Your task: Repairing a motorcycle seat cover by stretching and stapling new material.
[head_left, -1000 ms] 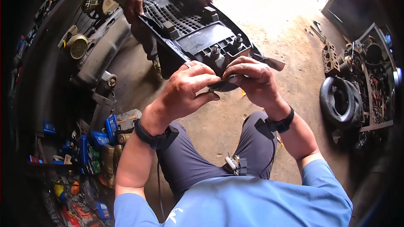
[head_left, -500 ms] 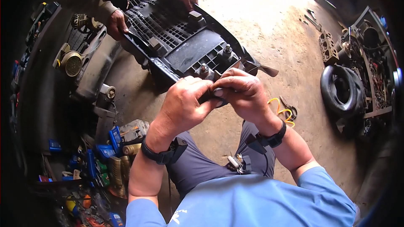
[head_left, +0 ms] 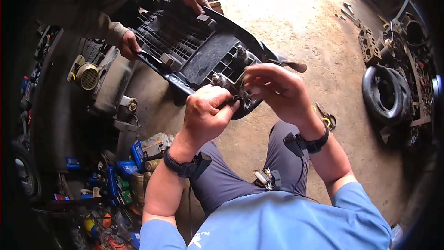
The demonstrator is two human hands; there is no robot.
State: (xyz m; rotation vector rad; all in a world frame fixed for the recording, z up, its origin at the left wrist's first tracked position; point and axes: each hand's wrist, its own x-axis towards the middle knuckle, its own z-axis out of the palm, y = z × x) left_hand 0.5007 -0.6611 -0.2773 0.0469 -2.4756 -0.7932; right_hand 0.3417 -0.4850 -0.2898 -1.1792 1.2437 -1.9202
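- The black motorcycle seat base (head_left: 203, 62) is shown underside up, held above the concrete floor (head_left: 286, 37) and set diagonally in front of the wearer, its near end at the wearer's hands.
- By the left hand (head_left: 209, 111), the near edge is gripped: the fingers are folded inward and the thumb is pressed toward the bent forefinger, with dark edge material caught at their tips.
- The right hand (head_left: 281, 88) is raised beside the near right corner. Its fingers are half curled, slightly parted and loosened; the tips are blurred, and whether the edge is touched cannot be told.
- Between and beyond the hands, two upright bolts (head_left: 240, 51) are seen near the end of the base.
- The far part is supported by a co-worker: the left long edge is clasped by one hand (head_left: 130, 45), the opposite edge by the other hand (head_left: 195, 2).
- On the floor, near the right wrist, scissors (head_left: 327, 115) are seen beside a yellow cord (head_left: 314, 108).
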